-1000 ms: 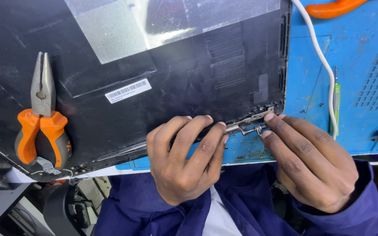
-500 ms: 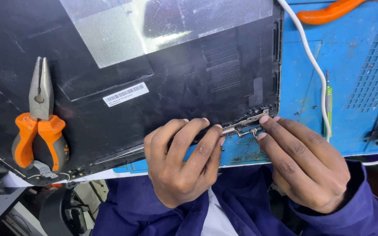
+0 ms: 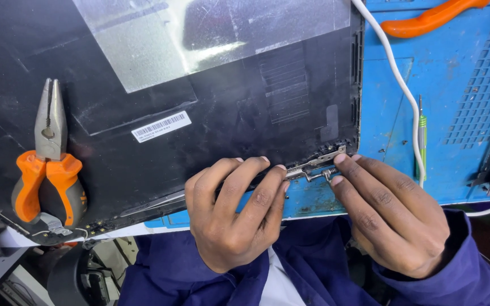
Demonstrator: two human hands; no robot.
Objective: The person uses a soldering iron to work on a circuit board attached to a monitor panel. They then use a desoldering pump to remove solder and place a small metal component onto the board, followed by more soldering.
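Blue counter (image 3: 455, 102) fills the right of the frame, scuffed and partly perforated. Over most of the left and centre lies a black laptop lid panel (image 3: 245, 113), inner face up, with a silvery foil sheet (image 3: 199, 39) at top centre. Orange-handled pliers (image 3: 49, 161) rest on the panel at left. A white cable (image 3: 401, 88) curves down the counter at right, just beside a thin green-banded screwdriver (image 3: 421, 136). At lower centre, the left hand (image 3: 236, 218) curls over the panel's near edge, gripping it. The right hand (image 3: 392, 212) pinches the small metal hinge (image 3: 320, 165) at the panel's lower right corner with narrow fingertips.
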